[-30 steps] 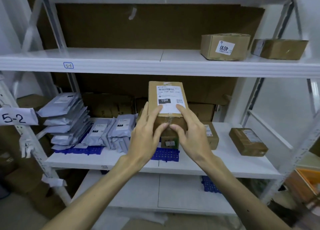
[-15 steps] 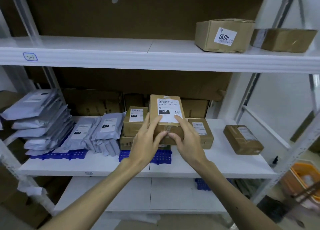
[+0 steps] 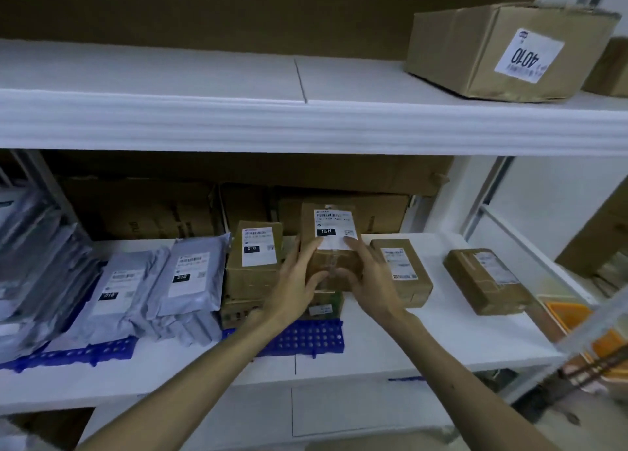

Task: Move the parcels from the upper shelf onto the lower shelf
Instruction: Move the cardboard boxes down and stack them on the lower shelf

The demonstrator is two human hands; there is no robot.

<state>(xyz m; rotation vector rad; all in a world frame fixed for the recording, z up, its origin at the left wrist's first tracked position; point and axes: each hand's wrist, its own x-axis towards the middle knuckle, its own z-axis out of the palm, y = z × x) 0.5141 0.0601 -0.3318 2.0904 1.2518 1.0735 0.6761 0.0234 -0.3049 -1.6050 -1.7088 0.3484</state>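
A small brown parcel with a white "15H" label (image 3: 331,236) is held by both hands over the lower shelf (image 3: 424,342), on top of other boxes. My left hand (image 3: 294,287) grips its left side and my right hand (image 3: 368,280) grips its right side, thumbs on the near face. On the upper shelf (image 3: 238,121) a larger carton labelled "4010" (image 3: 503,49) stands at the right, with another brown box (image 3: 610,70) partly cut off beside it.
The lower shelf carries a "010" box (image 3: 255,257), two brown parcels at the right (image 3: 402,270) (image 3: 486,280), grey mailer bags (image 3: 190,277) at the left, blue plastic grids (image 3: 306,336) and flat cartons (image 3: 163,212) behind. An orange bin (image 3: 577,328) sits at the right.
Both hands have carried the "15H" parcel down and deeper into the lower shelf, onto the stacked boxes. The camera has moved closer.
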